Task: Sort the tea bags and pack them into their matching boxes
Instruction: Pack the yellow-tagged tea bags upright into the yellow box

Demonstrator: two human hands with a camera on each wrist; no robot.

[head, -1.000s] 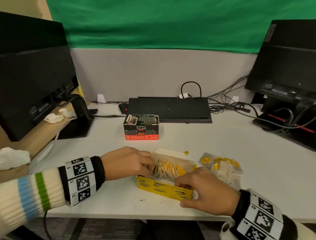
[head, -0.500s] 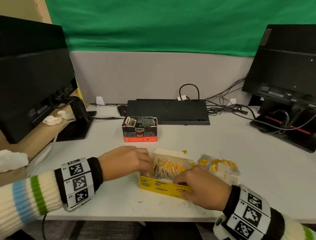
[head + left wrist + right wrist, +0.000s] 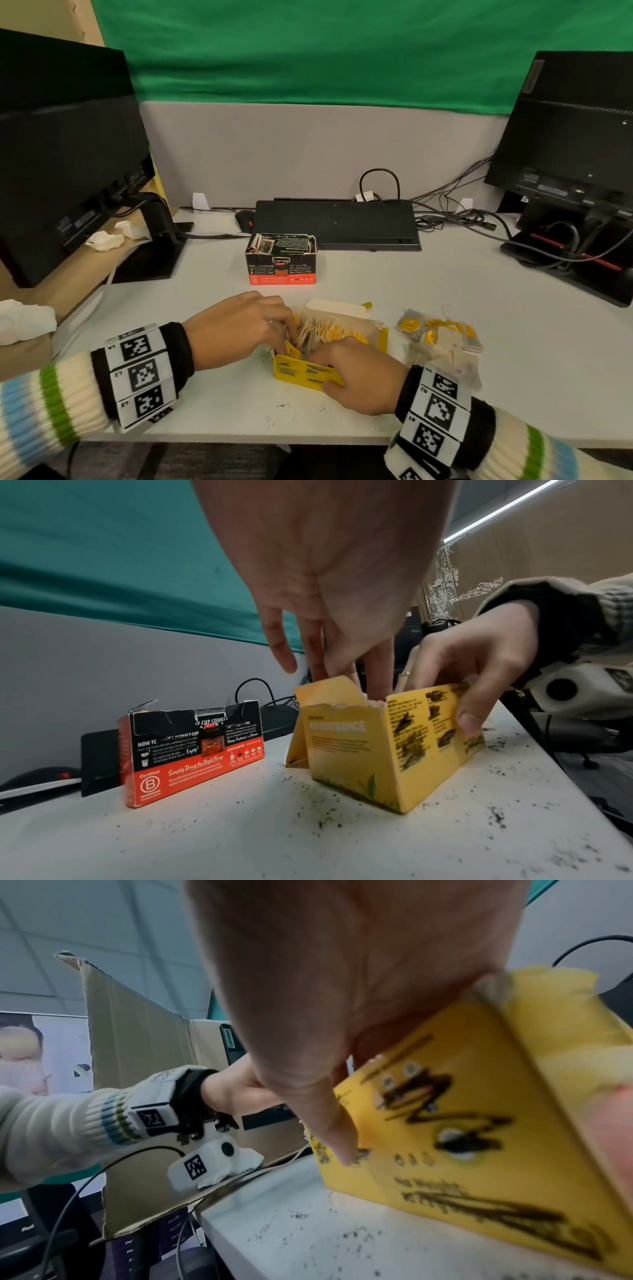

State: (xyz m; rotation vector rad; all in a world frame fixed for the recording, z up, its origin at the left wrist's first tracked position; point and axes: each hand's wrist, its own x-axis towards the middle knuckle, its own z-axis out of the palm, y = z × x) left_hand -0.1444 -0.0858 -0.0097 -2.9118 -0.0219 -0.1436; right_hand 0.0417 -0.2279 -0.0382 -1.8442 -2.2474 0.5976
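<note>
An open yellow cardboard tea box (image 3: 308, 371) is seen on the white worktop (image 3: 445, 281), near its front edge; it is filled with a row of paper tea bags with yellow tags (image 3: 329, 334). The right hand (image 3: 359, 373) is clamped on the near wall of this box, the thumb pressed on the outside; the left hand (image 3: 239, 329) is reached into the left end of the box, the fingers (image 3: 377, 674) put down among the bags, but whether a bag is pinched cannot be told. A loose pile of tea bags (image 3: 442, 339) is lying just beside the box, on its right; a black and red cardboard tea box (image 3: 281, 263) is standing open behind, apart from the yellow one; dark tea crumbs (image 3: 329, 818) are scattered on the worktop around the yellow box.
</note>
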